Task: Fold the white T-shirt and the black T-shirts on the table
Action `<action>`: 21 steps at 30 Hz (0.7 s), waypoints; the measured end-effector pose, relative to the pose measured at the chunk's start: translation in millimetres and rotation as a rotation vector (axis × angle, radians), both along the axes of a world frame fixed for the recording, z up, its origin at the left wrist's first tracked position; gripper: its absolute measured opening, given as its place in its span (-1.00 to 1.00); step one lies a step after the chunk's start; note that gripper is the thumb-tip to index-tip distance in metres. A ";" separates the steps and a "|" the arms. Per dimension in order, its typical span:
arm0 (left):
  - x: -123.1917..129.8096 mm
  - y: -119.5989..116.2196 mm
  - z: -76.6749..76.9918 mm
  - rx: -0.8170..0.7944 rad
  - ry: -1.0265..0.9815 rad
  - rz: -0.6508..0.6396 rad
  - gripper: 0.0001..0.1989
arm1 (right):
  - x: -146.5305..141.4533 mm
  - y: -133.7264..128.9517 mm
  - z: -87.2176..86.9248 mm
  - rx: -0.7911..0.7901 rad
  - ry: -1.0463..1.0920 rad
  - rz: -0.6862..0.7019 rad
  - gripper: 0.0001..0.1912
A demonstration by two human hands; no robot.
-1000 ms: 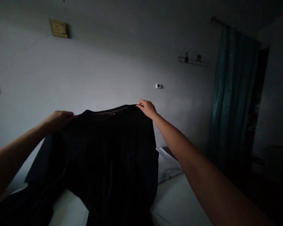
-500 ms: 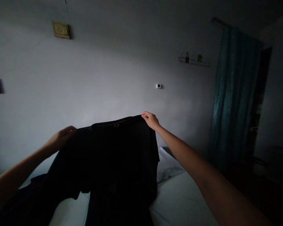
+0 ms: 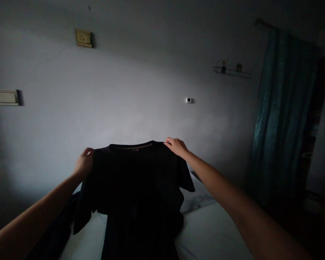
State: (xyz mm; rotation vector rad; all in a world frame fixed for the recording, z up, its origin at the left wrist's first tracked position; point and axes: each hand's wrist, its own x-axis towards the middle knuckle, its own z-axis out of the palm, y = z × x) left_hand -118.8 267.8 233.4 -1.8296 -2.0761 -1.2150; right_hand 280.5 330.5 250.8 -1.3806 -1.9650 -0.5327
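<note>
A black short-sleeved T-shirt (image 3: 137,180) hangs spread out in front of me, its neckline at the top and a small mark inside the collar. My left hand (image 3: 84,160) is closed on the shoulder at the left. At the other shoulder, my right hand (image 3: 176,146) pinches the cloth between thumb and fingers. Both short sleeves droop outward, and the lower part of the shirt falls toward the bed. Folds in the dark cloth are hard to make out in the dim light.
Below the shirt lies a bed with a pale sheet (image 3: 211,227). More dark cloth (image 3: 55,224) rests at the left. The wall behind carries a socket (image 3: 83,38), a switch (image 3: 7,97), a small white device (image 3: 189,100) and a wire rack (image 3: 233,72). A teal curtain (image 3: 284,115) hangs at right.
My left hand has moved right, closer to my right hand. The shirt hangs straighter, with its sleeves and collar now more clearly visible. The view has shifted slightly left.
</note>
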 end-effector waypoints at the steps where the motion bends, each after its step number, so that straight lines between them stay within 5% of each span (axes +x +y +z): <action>1: -1.4 -0.9 7.2 -0.019 0.043 -0.008 -0.67 | 0.8 -0.5 4.3 -0.002 -0.018 0.011 -0.87; 5: -8.0 -17.8 64.5 -0.064 0.324 -0.028 -0.67 | 5.9 -3.7 42.9 0.053 -0.034 0.005 -0.90; 9: 1.7 -52.1 139.9 0.104 0.719 0.225 -0.64 | 3.5 -10.1 96.4 0.306 0.119 -0.081 -0.75; 12: 10.9 -73.8 174.8 0.256 0.764 0.302 -0.63 | -0.7 -13.8 118.8 0.436 0.217 -0.089 -0.74; 16: -5.6 -76.2 182.7 0.255 0.742 0.279 -0.56 | 3.2 -16.1 114.5 0.392 0.258 -0.043 -0.78; 21: -44.7 -54.0 166.6 0.041 0.678 0.145 -0.61 | 8.6 -16.6 84.1 0.282 0.306 -0.018 -0.78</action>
